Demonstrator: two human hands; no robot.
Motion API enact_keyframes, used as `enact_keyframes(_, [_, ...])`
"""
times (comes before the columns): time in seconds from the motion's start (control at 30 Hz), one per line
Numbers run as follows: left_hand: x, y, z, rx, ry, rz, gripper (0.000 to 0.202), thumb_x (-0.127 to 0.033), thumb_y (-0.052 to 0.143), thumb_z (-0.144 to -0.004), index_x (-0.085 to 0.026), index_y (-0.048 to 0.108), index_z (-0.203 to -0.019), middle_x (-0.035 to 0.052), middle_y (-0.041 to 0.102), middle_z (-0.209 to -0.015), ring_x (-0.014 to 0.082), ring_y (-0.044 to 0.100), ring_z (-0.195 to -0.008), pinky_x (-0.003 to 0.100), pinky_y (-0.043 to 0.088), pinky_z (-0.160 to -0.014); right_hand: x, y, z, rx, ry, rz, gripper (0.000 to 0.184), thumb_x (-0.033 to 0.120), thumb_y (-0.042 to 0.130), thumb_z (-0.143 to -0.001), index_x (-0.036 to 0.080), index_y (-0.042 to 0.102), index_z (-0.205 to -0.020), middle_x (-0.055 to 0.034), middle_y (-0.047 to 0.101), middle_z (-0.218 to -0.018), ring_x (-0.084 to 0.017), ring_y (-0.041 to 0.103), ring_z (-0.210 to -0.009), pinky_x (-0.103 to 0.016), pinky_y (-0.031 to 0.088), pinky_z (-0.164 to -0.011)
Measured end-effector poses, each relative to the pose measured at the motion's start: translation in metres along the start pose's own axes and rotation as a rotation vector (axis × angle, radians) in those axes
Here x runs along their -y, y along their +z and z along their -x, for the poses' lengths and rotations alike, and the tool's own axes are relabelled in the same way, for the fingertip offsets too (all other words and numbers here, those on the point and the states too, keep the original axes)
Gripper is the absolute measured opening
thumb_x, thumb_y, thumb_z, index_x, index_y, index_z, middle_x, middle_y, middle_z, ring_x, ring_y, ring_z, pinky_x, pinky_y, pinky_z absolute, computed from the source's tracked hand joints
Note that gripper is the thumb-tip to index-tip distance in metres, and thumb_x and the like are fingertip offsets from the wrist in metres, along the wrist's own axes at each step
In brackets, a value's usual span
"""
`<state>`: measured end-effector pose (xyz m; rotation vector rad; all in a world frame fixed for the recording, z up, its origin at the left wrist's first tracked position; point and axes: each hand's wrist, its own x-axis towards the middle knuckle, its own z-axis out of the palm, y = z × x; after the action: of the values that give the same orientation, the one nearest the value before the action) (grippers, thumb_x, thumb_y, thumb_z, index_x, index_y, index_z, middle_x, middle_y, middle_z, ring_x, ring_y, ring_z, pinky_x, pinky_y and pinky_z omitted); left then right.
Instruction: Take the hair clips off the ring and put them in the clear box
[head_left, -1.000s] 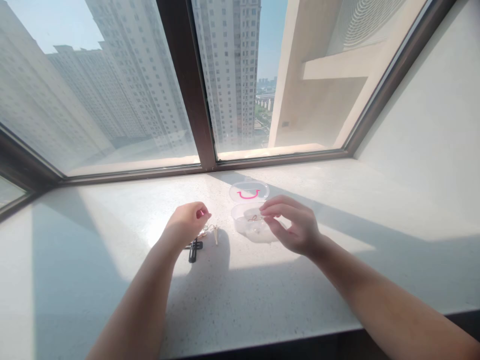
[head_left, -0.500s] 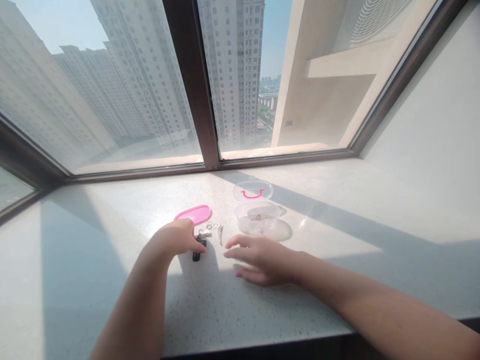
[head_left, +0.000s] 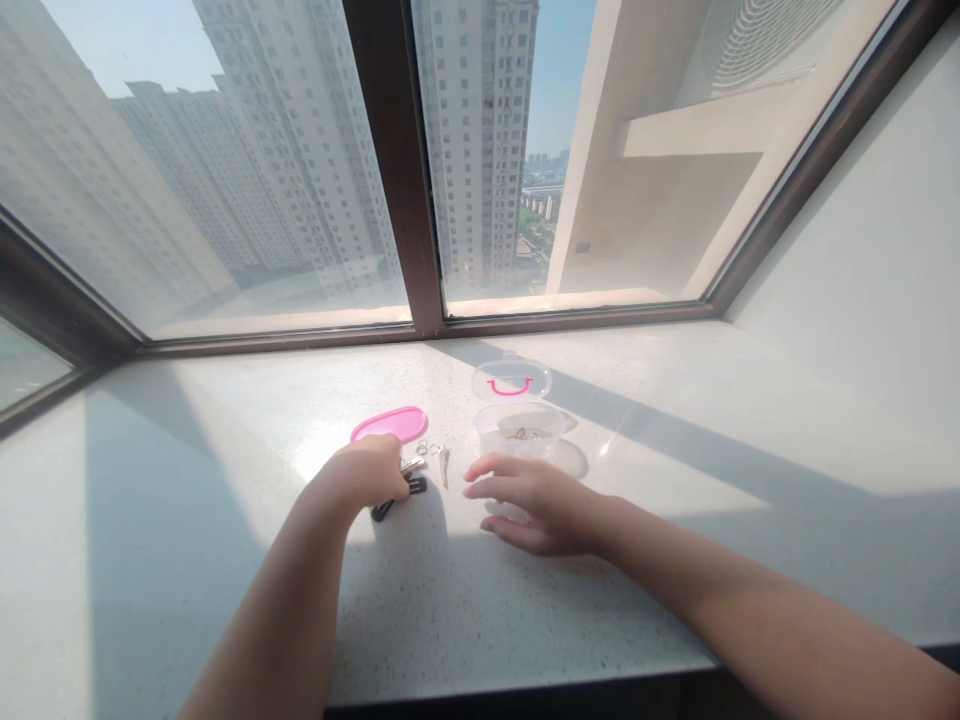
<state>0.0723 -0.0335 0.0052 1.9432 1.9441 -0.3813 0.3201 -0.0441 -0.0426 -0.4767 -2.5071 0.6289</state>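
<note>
Black clips are lying just at the left hand; I cannot see if it is gripping. The right hand is holding fingers spread, the clear box standing beyond it.

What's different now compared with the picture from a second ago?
The right hand has drawn back from over the clear box to in front of it, fingers spread. The left hand has come nearer, uncovering the pink oval piece, and is at the black clips, which have shifted; a grip can't be confirmed. The box and its open lid stayed put.
</note>
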Motion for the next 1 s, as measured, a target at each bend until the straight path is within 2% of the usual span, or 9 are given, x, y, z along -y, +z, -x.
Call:
enact_keyframes(0.13, [-0.002, 0.0, 0.001, 0.057, 0.034, 0.029, 0.017, -0.025, 0.059, -0.055, -0.02, 0.044, -0.048, 0.0021, 0.051, -0.055, 0.0166, 0.047, -0.051, 0.028, 0.031, -0.047, 0.0, -0.001, -0.001, -0.004, 0.002, -0.008, 0.028, 0.021, 0.06, -0.084, 0.016, 0.063, -0.112, -0.0128, 0.063, -0.117, -0.023, 0.063, -0.102, -0.037, 0.051, -0.088])
enact_keyframes(0.27, [0.0, 0.002, 0.001, 0.064, 0.102, 0.025, 0.019, -0.027, 0.057, -0.056, -0.021, 0.04, -0.048, -0.0007, 0.044, -0.053, 0.0146, 0.041, -0.048, 0.028, 0.026, -0.046, 0.001, -0.002, -0.001, 0.003, -0.009, -0.022, 0.027, 0.02, 0.059, -0.085, 0.014, 0.064, -0.111, -0.0119, 0.066, -0.108, -0.022, 0.064, -0.095, -0.033, 0.051, -0.084])
enact_keyframes(0.43, [0.001, 0.006, 0.0, 0.059, 0.156, 0.075, 0.014, -0.03, 0.056, -0.059, -0.02, 0.047, -0.053, -0.0003, 0.049, -0.056, 0.0144, 0.042, -0.049, 0.028, 0.026, -0.046, 0.003, -0.004, -0.001, 0.023, 0.023, 0.009, 0.027, 0.021, 0.058, -0.086, 0.015, 0.065, -0.111, -0.0091, 0.069, -0.097, -0.017, 0.062, -0.073, -0.03, 0.05, -0.072])
enact_keyframes(0.57, [-0.002, 0.007, 0.003, 0.029, 0.202, 0.098, 0.012, -0.028, 0.055, -0.06, -0.02, 0.052, -0.051, 0.0013, 0.052, -0.054, 0.0148, 0.042, -0.048, 0.028, 0.026, -0.046, 0.003, -0.006, -0.001, 0.029, 0.028, 0.025, 0.026, 0.021, 0.058, -0.086, 0.016, 0.066, -0.11, -0.0078, 0.07, -0.092, -0.016, 0.061, -0.07, -0.03, 0.049, -0.07])
enact_keyframes(0.77, [-0.002, -0.004, 0.014, 0.059, 0.305, 0.236, 0.012, -0.03, 0.056, -0.067, -0.021, 0.062, -0.061, 0.0008, 0.059, -0.06, 0.0153, 0.047, -0.053, 0.026, 0.031, -0.049, 0.003, -0.005, 0.0, -0.012, 0.018, 0.013, 0.025, 0.021, 0.059, -0.085, 0.016, 0.065, -0.108, -0.007, 0.071, -0.091, -0.015, 0.061, -0.065, -0.029, 0.049, -0.066])
enact_keyframes(0.9, [-0.009, -0.01, 0.019, 0.158, 0.499, 0.385, 0.017, -0.034, 0.059, -0.074, -0.02, 0.067, -0.072, -0.0002, 0.058, -0.063, 0.014, 0.047, -0.056, 0.025, 0.035, -0.052, 0.002, -0.004, 0.001, -0.114, 0.005, 0.027, 0.041, 0.02, 0.059, -0.086, 0.019, 0.055, -0.126, -0.0057, 0.071, -0.097, -0.013, 0.058, -0.062, -0.028, 0.048, -0.062])
enact_keyframes(1.0, [-0.02, -0.01, 0.02, 0.211, 0.594, 0.492, 0.02, -0.036, 0.059, -0.078, -0.018, 0.066, -0.073, -0.0008, 0.056, -0.062, 0.0127, 0.046, -0.055, 0.024, 0.035, -0.052, 0.0, -0.004, 0.002, -0.145, -0.084, 0.08, 0.051, 0.018, 0.057, -0.088, 0.023, 0.045, -0.137, -0.0056, 0.07, -0.099, -0.015, 0.06, -0.069, -0.028, 0.047, -0.063])
